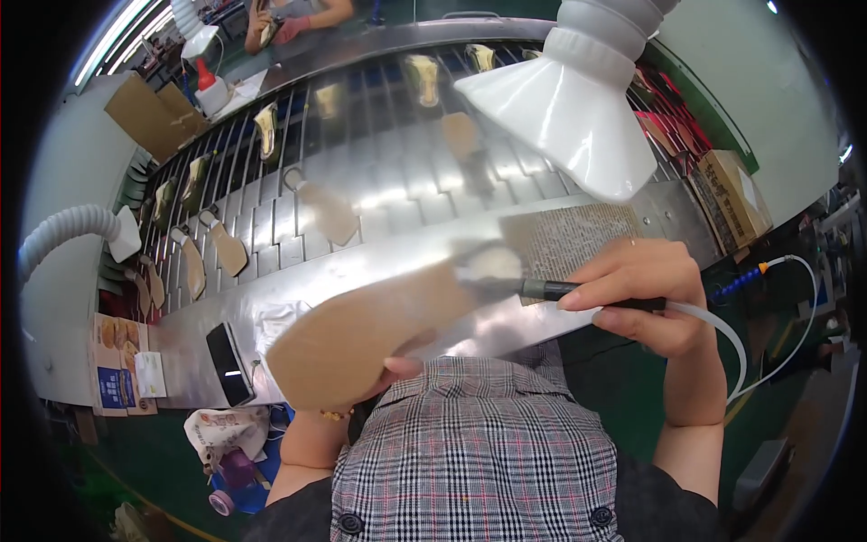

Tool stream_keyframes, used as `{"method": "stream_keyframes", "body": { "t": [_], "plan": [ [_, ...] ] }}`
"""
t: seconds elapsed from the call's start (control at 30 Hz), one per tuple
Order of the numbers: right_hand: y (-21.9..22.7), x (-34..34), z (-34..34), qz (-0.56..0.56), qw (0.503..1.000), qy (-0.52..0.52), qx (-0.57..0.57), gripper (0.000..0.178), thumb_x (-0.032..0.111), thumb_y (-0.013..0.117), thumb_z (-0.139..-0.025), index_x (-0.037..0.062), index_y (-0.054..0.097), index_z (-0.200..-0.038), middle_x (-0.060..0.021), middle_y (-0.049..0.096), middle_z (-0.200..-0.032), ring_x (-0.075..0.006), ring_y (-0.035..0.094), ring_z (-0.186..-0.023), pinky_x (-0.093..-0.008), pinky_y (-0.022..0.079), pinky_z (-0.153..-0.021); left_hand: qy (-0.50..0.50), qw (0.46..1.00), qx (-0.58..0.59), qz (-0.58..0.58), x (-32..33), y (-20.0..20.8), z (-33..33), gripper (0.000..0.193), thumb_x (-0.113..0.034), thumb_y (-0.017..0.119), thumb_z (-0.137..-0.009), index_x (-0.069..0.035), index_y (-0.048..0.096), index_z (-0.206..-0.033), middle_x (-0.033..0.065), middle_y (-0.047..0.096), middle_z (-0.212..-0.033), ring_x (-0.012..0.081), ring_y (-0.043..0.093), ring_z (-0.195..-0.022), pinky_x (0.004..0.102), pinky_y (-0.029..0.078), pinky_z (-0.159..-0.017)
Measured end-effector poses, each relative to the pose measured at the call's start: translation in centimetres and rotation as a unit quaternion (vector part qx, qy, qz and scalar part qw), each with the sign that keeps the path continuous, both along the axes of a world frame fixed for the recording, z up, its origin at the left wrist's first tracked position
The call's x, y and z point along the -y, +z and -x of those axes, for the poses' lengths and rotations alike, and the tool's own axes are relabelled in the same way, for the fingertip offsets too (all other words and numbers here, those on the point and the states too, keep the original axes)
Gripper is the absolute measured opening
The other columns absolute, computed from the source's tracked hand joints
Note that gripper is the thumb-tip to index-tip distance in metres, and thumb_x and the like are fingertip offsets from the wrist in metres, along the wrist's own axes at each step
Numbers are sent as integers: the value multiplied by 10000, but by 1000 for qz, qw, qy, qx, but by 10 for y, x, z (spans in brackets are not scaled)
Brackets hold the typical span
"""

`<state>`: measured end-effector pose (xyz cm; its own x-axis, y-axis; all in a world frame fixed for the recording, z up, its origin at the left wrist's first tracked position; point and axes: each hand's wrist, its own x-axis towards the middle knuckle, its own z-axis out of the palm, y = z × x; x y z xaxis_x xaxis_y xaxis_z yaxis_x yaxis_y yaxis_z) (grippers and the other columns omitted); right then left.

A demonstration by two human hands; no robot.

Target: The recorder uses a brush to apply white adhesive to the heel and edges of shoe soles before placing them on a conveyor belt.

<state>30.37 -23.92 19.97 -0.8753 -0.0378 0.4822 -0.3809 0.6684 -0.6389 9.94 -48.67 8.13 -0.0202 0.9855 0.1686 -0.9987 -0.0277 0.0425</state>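
My left hand (403,368) grips a tan shoe sole (352,334) from below; its thumb shows at the near edge, and the other fingers are hidden behind the sole. The sole lies slanted, its wide toe end toward the lower left. My right hand (646,285) is closed around a slim black brush-like tool (547,289) with a pale hose (722,330) running from its back end. The tool's tip is at the sole's narrow heel end, over a whitish patch; motion blurs this spot, so contact is hard to make out.
A slatted metal conveyor (397,172) carries several soles and shoe uppers. A white extraction hood (569,117) hangs at the upper right. Beneath the tool lies a textured mat (578,237). A phone (229,363) rests at left; cardboard boxes (730,199) flank the bench. Another person (298,23) works opposite.
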Motion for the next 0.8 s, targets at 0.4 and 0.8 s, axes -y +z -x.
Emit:
{"method": "stream_keyframes", "body": {
  "t": [0.4, 0.8],
  "plan": [
    [-34, 63, 12, -113, 987, -65, -97, 333, -37, 717, -692, 15, 723, -1020, -132, 708, -861, -243, 674, -693, -306, 525, -601, 383, 516, -761, 90, -41, -19, -28, 668, 20, 678, -823, 42, 348, -1403, 137, 417, -1377, 253, 391, -1334, 367, 299, -1106],
    [-34, 60, 10, 42, 998, 38, -24, 277, -10, 701, -739, 17, 738, -1012, -141, 714, -901, -266, 691, -743, -334, 537, -649, 470, 295, -825, 111, -36, -26, -20, 575, -58, 791, -811, 24, 362, -1185, 80, 566, -993, 155, 602, -875, 284, 495, -767]
  ]
}}
